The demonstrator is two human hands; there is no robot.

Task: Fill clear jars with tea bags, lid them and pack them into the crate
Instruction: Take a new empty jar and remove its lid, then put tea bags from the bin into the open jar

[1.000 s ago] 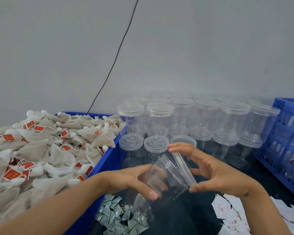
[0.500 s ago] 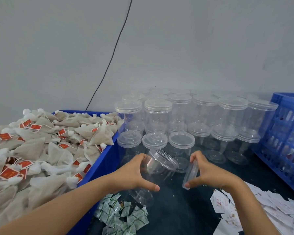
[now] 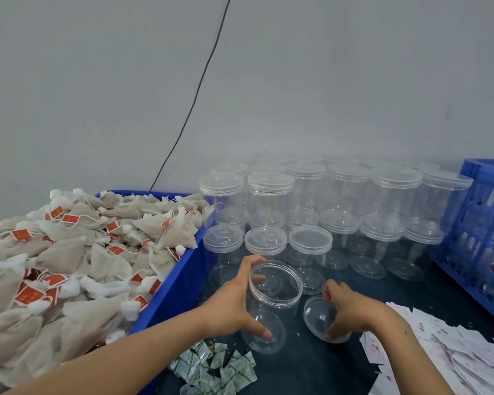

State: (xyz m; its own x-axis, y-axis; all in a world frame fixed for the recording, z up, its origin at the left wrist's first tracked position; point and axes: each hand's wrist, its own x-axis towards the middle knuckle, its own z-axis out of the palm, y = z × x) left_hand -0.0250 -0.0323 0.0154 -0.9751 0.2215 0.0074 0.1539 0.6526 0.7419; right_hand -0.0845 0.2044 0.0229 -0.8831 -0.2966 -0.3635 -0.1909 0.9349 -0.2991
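An open clear jar [image 3: 273, 302] stands upright on the dark table, and my left hand [image 3: 234, 299] grips its side. Just right of it, my right hand [image 3: 351, 312] holds the jar's clear lid [image 3: 315, 317] by its rim, low at the table surface. Tea bags [image 3: 77, 252] with red tags fill a blue bin [image 3: 177, 286] on the left. Several lidded empty clear jars [image 3: 311, 223] stand stacked behind the open jar. A blue crate [image 3: 479, 238] sits at the right edge.
Small green-and-white sachets [image 3: 214, 369] lie at the front by my left forearm. White paper slips [image 3: 445, 354] are scattered at the right front. A black cable [image 3: 194, 95] runs down the grey wall behind.
The jar went from tilted in the air to upright on the table. My right hand took the lid off and lowered it to the table at the right.
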